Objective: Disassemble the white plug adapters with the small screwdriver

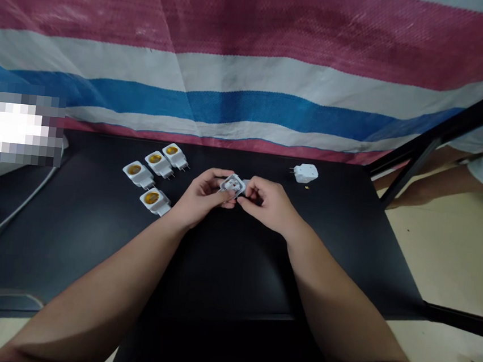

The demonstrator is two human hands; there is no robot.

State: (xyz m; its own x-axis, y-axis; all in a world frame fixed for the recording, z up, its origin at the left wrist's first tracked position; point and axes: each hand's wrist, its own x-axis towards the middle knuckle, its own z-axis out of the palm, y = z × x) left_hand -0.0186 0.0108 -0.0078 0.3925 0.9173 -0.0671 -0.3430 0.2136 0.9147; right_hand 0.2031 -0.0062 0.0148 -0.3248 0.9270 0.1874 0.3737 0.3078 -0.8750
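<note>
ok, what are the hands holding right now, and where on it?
Both grip one small white plug-in part above the black table: left hand on its left side, right hand pinching its right edge. Finer detail is too small to tell.

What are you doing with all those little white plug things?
A person sits at a black table and holds one small white plug piece up between both hands. The left hand grips it from the side, and the right hand pinches its other edge. Four white lamp-socket plugs with yellow centres lie together on the left. One more white plug lies alone on the right.
</note>
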